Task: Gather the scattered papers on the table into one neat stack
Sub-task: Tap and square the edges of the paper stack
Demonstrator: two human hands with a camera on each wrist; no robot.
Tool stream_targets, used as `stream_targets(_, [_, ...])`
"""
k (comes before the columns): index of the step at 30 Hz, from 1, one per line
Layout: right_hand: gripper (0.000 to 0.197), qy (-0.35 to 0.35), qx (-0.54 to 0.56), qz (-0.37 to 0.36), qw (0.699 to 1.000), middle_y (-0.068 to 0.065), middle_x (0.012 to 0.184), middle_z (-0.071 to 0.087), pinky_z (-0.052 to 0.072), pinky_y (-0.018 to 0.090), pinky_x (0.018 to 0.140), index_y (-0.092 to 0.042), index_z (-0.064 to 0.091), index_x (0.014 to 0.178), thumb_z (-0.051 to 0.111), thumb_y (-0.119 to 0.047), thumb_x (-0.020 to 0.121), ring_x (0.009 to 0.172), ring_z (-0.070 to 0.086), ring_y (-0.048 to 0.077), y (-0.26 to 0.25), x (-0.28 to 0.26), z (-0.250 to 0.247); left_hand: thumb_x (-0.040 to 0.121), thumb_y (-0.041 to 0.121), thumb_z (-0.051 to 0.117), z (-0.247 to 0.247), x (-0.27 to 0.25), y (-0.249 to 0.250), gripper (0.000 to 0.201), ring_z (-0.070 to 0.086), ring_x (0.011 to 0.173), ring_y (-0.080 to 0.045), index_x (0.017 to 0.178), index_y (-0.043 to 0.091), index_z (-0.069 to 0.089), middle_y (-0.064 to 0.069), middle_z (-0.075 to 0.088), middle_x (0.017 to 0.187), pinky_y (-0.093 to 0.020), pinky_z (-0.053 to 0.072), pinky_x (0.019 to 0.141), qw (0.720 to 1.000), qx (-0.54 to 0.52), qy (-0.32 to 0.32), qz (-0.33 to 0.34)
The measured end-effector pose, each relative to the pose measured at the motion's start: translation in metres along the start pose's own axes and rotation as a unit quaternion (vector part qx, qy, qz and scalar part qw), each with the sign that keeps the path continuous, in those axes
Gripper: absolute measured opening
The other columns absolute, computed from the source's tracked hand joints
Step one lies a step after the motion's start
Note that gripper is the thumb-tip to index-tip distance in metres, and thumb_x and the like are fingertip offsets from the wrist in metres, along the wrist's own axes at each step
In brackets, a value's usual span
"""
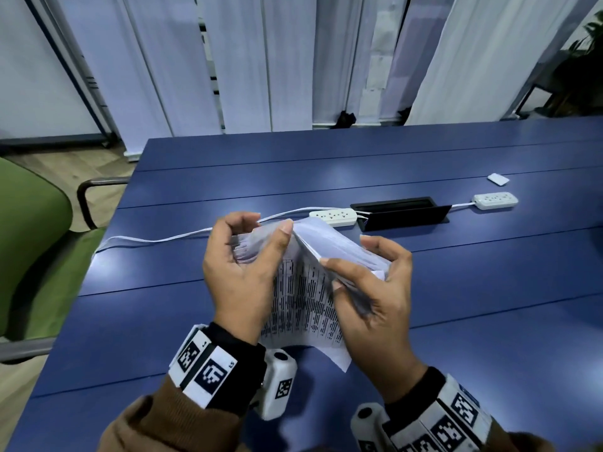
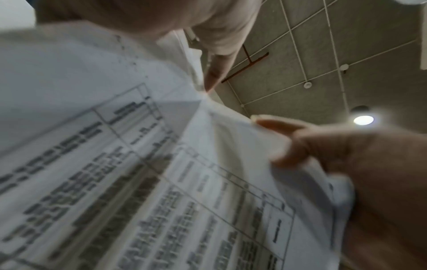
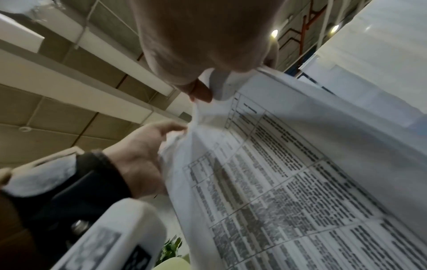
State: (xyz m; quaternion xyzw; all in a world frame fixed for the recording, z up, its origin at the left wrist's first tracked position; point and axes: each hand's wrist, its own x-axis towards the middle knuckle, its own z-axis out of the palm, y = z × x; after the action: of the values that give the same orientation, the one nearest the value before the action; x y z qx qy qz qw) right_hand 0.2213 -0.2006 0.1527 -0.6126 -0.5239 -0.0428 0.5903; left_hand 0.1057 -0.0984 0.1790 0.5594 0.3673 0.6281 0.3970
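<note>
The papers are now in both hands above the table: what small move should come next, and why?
Probably stand the papers on edge and tap them on the table. The left hand and right hand both grip the bundle in the air, yet its sheets fan apart near the left fingers and one corner hangs lower.

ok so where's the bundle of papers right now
In the head view the papers are held above the blue table, near its front edge, gripped between the left hand and right hand, nearer than the white power strip.
</note>
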Motion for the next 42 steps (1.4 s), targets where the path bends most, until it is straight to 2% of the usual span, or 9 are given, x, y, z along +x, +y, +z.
stream_targets(5, [0.053,0.047,0.015,0.032,0.998,0.009,0.12,0.04,0.042,0.044,0.1,-0.029,0.072,0.092,0.055,0.015,0.068,0.115,0.048,0.02,0.017,0.006,-0.011,0.076,0.023,0.061,-0.015,0.013,-0.015,0.007,0.051,0.071,-0.013,0.082,0.026,0.063,-0.003,0.06,0.082,-0.028,0.042,0.068,0.999,-0.019,0.029,-0.029])
stream_targets(9, [0.05,-0.003,0.013,0.001,1.0,0.007,0.12,0.04,0.04,0.022,0.096,-0.02,0.075,0.087,0.048,0.018,0.067,0.12,0.048,0.016,0.004,0.0,-0.004,0.079,0.042,0.069,-0.006,0.006,-0.01,0.018,0.052,0.075,-0.014,0.076,0.027,0.059,-0.005,0.058,0.083,-0.029,0.044,0.074,1.0,-0.003,-0.004,-0.001])
stream_targets(12, [0.047,0.025,0.038,0.011,0.999,0.01,0.118,0.041,0.039,0.026,0.098,-0.017,0.073,0.086,0.048,0.018,0.067,0.116,0.05,0.022,0.008,0.003,-0.009,0.074,0.031,0.072,-0.008,0.011,-0.016,0.019,0.048,0.067,-0.011,0.07,0.028,0.054,0.003,0.054,0.076,-0.028,0.041,0.068,0.999,0.002,0.028,-0.026])
stream_targets(17, [0.062,0.069,0.109,0.12,0.984,0.016,0.125,0.043,0.036,0.017,0.102,-0.021,0.052,0.128,0.051,0.02,0.081,0.118,0.047,0.003,0.014,0.003,-0.007,0.084,0.028,0.057,-0.017,0.016,-0.026,0.01,0.054,0.079,-0.002,0.094,0.026,0.055,0.01,0.057,0.087,-0.016,0.042,0.078,0.997,-0.06,0.036,-0.028])
stream_targets(21, [0.069,0.047,0.086,0.063,0.993,0.012,0.125,0.046,0.036,0.03,0.108,-0.042,0.041,0.137,0.051,0.003,0.086,0.123,0.047,0.019,0.004,-0.004,0.001,0.089,0.039,0.053,-0.014,0.001,-0.026,0.026,0.054,0.089,-0.002,0.102,0.016,0.056,0.009,0.058,0.096,-0.014,0.04,0.083,0.999,-0.035,-0.011,0.019])
stream_targets(25, [0.056,0.07,0.076,0.119,0.988,0.008,0.118,0.044,0.04,0.042,0.106,-0.038,0.049,0.133,0.053,-0.006,0.087,0.112,0.05,0.013,0.017,0.002,-0.007,0.086,0.052,0.057,-0.022,0.009,-0.036,0.042,0.059,0.088,-0.02,0.107,0.016,0.053,-0.005,0.066,0.09,-0.031,0.044,0.086,0.996,-0.08,-0.046,-0.018])
stream_targets(28, [0.056,0.037,0.051,0.087,0.994,0.006,0.115,0.043,0.04,0.019,0.099,-0.034,0.052,0.13,0.061,-0.007,0.082,0.109,0.05,0.008,0.01,-0.001,-0.005,0.077,0.064,0.063,-0.022,0.003,-0.036,0.062,0.058,0.082,-0.016,0.109,0.012,0.054,-0.003,0.063,0.087,-0.021,0.046,0.078,0.987,-0.095,-0.126,-0.023])
stream_targets(38, [0.035,0.008,0.006,0.05,0.999,0.004,0.109,0.041,0.039,0.016,0.097,-0.025,0.065,0.11,0.064,-0.01,0.079,0.107,0.051,0.012,0.007,0.001,-0.006,0.081,0.039,0.062,-0.011,0.003,-0.032,0.027,0.058,0.091,-0.011,0.091,0.014,0.06,0.002,0.062,0.093,-0.021,0.044,0.088,0.997,-0.035,-0.064,-0.019])
stream_targets(42, [0.05,0.049,0.031,0.108,0.992,0.004,0.109,0.041,0.041,0.02,0.099,-0.03,0.06,0.123,0.064,-0.006,0.079,0.104,0.051,0.013,0.017,0.004,-0.011,0.079,0.022,0.06,-0.01,0.014,-0.034,0.024,0.053,0.078,-0.002,0.097,0.007,0.058,0.003,0.056,0.087,-0.015,0.042,0.075,0.994,-0.093,-0.01,-0.05])
